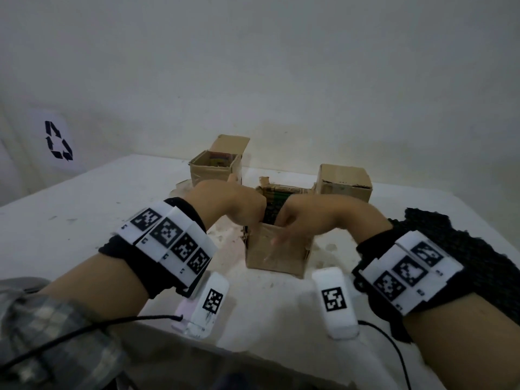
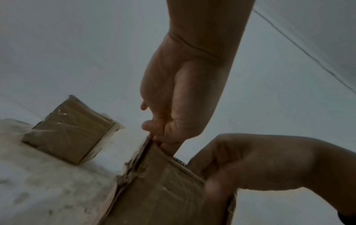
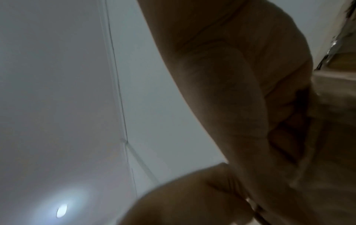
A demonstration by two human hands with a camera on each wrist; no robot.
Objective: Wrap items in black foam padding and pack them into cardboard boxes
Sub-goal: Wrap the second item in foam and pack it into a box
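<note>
Your two hands meet over the near box (image 1: pixel 277 253), which stands on the white bench (image 1: pixel 84 220) right in front of you. Your left hand (image 1: pixel 236 205) has its fingers curled down over the box's left top edge; the left wrist view shows them pinching that wall (image 2: pixel 163 175) at the corner. Your right hand (image 1: pixel 306 218) reaches across the open top, fingers bent and blurred over the near rim; whether it grips the rim or only touches it, you cannot tell. Inside the box, between your hands, a dark padded bundle (image 1: pixel 274 205) with greenish stripes shows; it sits in the box's far half. Behind and to the left stands a second box (image 1: pixel 215 170) with its flaps up and something coloured inside. Behind and to the right stands a third box (image 1: pixel 343 182), closed. Marker bands wrap both wrists (image 1: pixel 168 239).
</note>
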